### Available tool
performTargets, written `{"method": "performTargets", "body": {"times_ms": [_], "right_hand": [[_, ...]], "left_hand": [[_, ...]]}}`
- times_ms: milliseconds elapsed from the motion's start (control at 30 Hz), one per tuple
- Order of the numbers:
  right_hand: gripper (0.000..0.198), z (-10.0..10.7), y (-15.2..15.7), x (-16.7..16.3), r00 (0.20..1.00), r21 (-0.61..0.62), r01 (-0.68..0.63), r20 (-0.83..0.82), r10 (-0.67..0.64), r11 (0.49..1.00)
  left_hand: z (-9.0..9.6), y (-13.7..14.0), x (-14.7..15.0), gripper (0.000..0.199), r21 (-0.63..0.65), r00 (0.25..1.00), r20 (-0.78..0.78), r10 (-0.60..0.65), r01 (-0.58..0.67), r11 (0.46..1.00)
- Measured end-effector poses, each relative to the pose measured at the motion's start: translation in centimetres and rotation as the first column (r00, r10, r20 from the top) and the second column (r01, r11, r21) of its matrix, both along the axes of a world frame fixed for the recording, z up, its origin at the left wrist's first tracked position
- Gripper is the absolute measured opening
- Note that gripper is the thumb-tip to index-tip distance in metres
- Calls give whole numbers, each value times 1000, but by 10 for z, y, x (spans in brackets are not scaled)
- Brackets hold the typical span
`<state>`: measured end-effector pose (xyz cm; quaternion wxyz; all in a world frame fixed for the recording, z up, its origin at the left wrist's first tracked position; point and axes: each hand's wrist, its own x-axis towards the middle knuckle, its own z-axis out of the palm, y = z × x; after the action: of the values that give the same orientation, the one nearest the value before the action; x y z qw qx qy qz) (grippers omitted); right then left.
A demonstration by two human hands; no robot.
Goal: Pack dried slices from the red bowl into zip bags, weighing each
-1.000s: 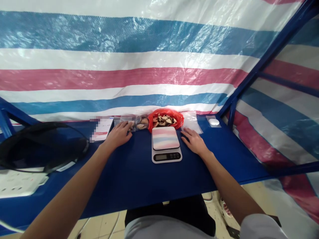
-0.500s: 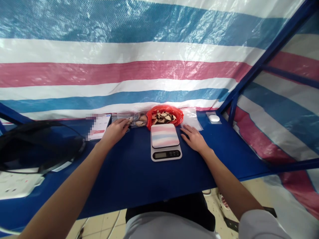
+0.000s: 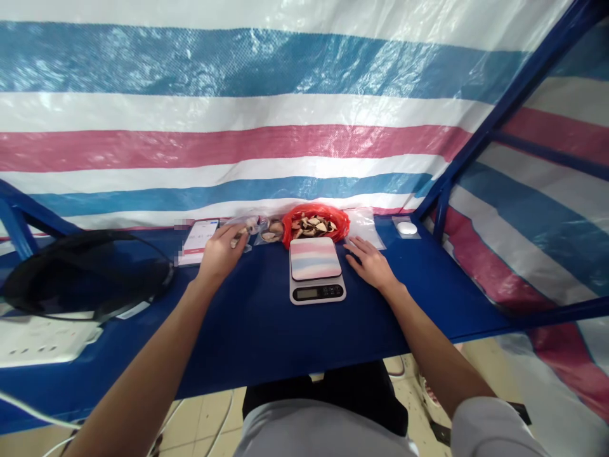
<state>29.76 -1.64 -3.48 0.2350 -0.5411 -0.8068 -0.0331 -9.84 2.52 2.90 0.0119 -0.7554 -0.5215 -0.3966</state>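
Observation:
My left hand [image 3: 222, 252] is closed on a clear plastic bag [image 3: 249, 226] with small pale pieces in it, lifted a little at its near end. Beside it lies another clear bag [image 3: 272, 232] with brownish slices. My right hand [image 3: 370, 261] rests flat on the table, fingers spread, holding nothing. Its fingertips are at the edge of flat clear bags [image 3: 366, 226]. Between my hands stands a kitchen scale [image 3: 316, 260] with a striped platform and nothing on it. Right behind the scale sits an open red plastic bag [image 3: 288, 230] full of dried dark-edged slices [image 3: 314, 225].
A phone [image 3: 198, 238] lies left of my left hand. Further left are a black mesh-like bag [image 3: 90, 273] and a white power strip [image 3: 42, 343]. A white round object in a small bag [image 3: 406, 228] lies at the right. Striped sheeting [image 3: 238, 146] closes off the back.
My left hand has closed around the clear bag of pale pieces and raised it slightly. My right hand stays flat beside the scale. The view has shifted a little.

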Motion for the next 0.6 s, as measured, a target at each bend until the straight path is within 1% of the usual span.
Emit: {"method": "performTargets", "body": {"times_ms": [67,133,200,300,367,400,467,533,600], "right_hand": [[39,5,-2,-2,1000,28,-4,-23,5,1000],[38,12,-5,-6,999,54,-6,-51,9,999],[37,21,-9,-12,996,79,-16,-83,23,997],[36,34,-16,-25,988,115,-54,-141,71,992],[36,42,-19,-35,974,113,-78,-202,100,991],[36,44,-19,-40,962,105,-87,-249,111,991],[38,46,-18,-48,922,71,-97,-370,117,993],[42,44,-14,-55,854,-11,-101,-513,81,995],[48,39,-7,-62,746,-118,-136,-666,23,984]], "left_hand": [[5,-9,7,34,-34,991,128,36,-32,999],[8,-17,15,36,-90,956,288,62,-37,995],[9,-26,27,41,-140,892,448,64,-1,990],[8,-38,48,45,-175,791,612,29,99,980],[6,-45,64,44,-166,697,716,-18,195,967],[6,-48,73,43,-152,633,773,-43,250,956],[5,-53,88,41,-123,491,867,-85,375,919],[4,-57,101,36,-116,364,928,-73,472,874],[3,-62,111,30,-108,262,964,-44,537,836]]}}
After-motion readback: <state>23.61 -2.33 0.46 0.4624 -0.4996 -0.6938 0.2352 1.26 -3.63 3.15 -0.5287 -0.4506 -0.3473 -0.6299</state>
